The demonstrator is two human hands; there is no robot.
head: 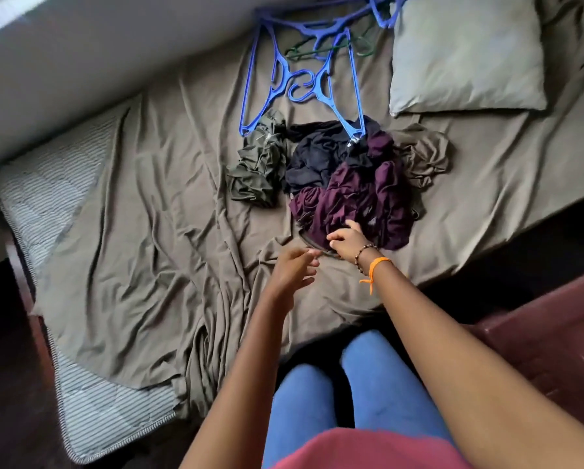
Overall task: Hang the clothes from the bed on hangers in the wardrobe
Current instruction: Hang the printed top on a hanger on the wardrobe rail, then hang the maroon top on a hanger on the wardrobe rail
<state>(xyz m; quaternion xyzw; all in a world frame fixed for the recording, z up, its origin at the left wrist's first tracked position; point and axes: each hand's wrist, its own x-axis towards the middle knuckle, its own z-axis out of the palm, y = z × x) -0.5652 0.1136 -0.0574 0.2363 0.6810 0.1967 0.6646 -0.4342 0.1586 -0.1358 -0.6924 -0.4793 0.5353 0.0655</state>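
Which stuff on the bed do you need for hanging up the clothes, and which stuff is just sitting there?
For the job:
purple garment, under the right hand
black garment
dark green garment
olive garment
blue hangers
green hanger

Just lying about:
pillow
bed sheet
striped mattress

Soft daylight from upper left, dim floor corners, wide-angle edge distortion

Setting: a bedroom in a home. Evidence: bed [148, 231] with rumpled olive sheet, striped mattress [40, 198] exposed at one corner, matching pillow [466, 52], heap of crumpled clothes [338, 177], blue plastic hangers [304, 79] on the sheet. Dark reddish furniture [554, 340] at right, possibly wooden; too dim to confirm.
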